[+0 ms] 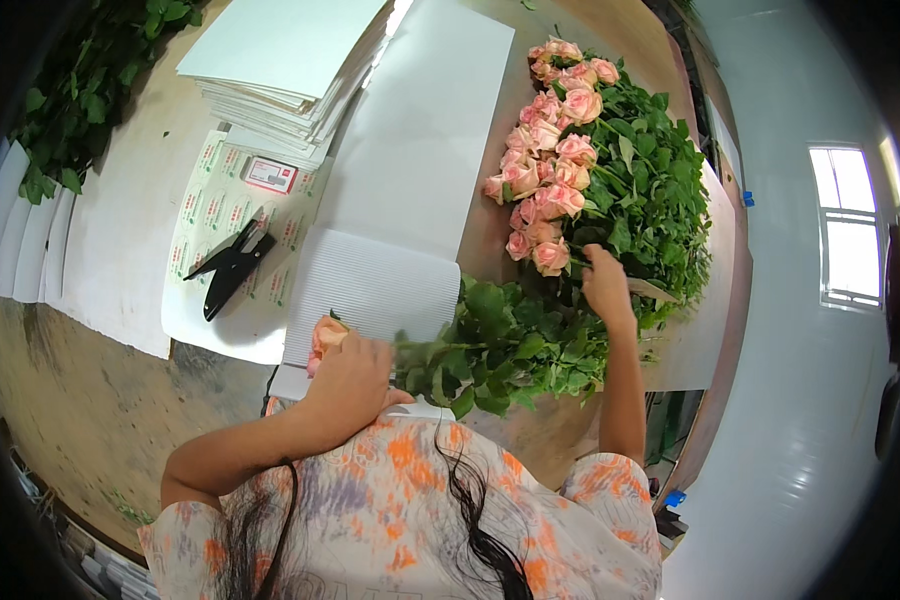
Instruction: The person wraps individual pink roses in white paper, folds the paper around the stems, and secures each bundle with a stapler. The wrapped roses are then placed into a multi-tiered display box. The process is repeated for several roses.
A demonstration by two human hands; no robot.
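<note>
My left hand (354, 375) is closed around leafy rose stems at the near end of a white corrugated sheet (379, 281). Peach-pink rose heads (328, 334) stick out to the left of its fingers, and the green foliage (495, 337) trails off to the right, partly blurred. At the near end of a long pile of pink roses (547, 135), my right hand (607, 285) pinches the stem just behind one rose head (551, 257). Leaves hide part of those fingertips.
Left of the corrugated sheet, a black stapler (238, 262) and a small staple box (270, 175) rest on printed sticker sheets (221, 330). Behind them rises a stack of white sheets (285, 45). More foliage (97, 90) lies far left; the roses' leaves (652, 172) spread right.
</note>
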